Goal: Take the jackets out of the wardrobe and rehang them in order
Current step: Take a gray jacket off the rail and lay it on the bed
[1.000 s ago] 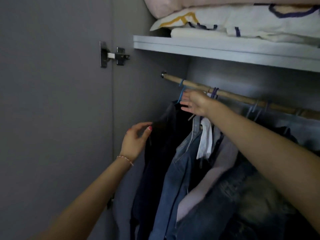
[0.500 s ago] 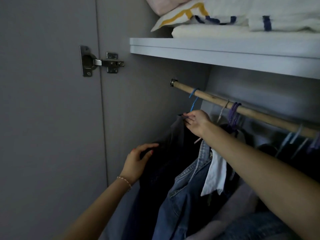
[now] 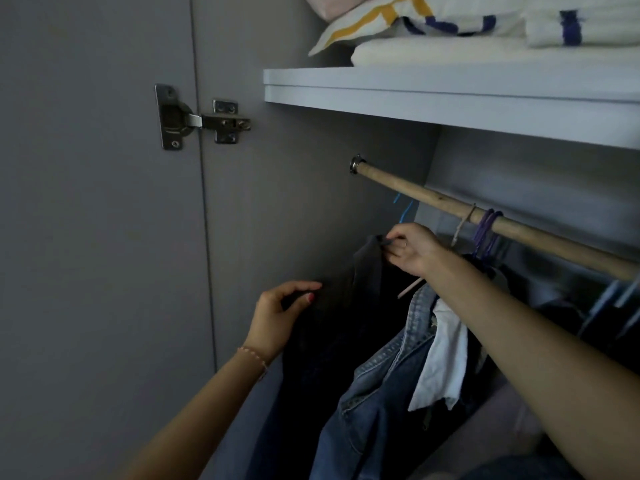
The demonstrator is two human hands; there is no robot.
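The dark jacket (image 3: 349, 327) hangs leftmost in the wardrobe, its blue hanger hook (image 3: 403, 211) just below the wooden rail (image 3: 450, 209), apparently off it. The right hand (image 3: 410, 249) pinches the jacket's collar directly under that hook, so it is nearer the hanger. The left hand (image 3: 277, 322), lower and left, pinches the jacket's shoulder edge, fingers curled; the jacket must come outward, toward the person.

We see a round, matt wooden rail (image 3: 450, 206), its end seated in a shiny metal socket (image 3: 356, 164). Left of the rail, a glossy steel door hinge (image 3: 201, 117) sits on smooth matt grey panelling (image 3: 86, 202). Below the rail hang a dark cloth jacket (image 3: 332, 327) and a coarse blue denim jacket (image 3: 381, 393).
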